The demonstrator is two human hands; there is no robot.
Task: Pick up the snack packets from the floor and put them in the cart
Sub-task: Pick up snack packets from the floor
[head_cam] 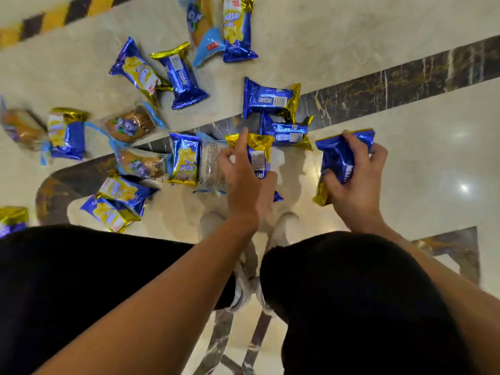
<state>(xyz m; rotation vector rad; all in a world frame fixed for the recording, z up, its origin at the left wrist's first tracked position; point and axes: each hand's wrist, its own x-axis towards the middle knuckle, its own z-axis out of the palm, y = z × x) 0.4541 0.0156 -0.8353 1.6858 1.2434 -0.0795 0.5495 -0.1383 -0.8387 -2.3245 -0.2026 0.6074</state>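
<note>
Several blue-and-gold snack packets and clear bread packets lie scattered on the marble floor ahead of me. My left hand (244, 180) grips a blue packet with a gold end (257, 151) just above the floor in the middle. My right hand (354, 180) holds another blue packet (339, 155), fingers curled round it, to the right. Two blue packets (270, 98) (289, 131) lie just beyond my hands. A clear bread packet (211, 163) and a yellow-fronted packet (185, 158) lie left of my left hand. The cart is not in view.
My dark-clad knees (351, 280) and pale shoes (286, 226) fill the lower part of the view. A dark marble inlay band (405, 82) crosses the pale floor. A yellow-and-black striped strip (54, 20) runs along the far left.
</note>
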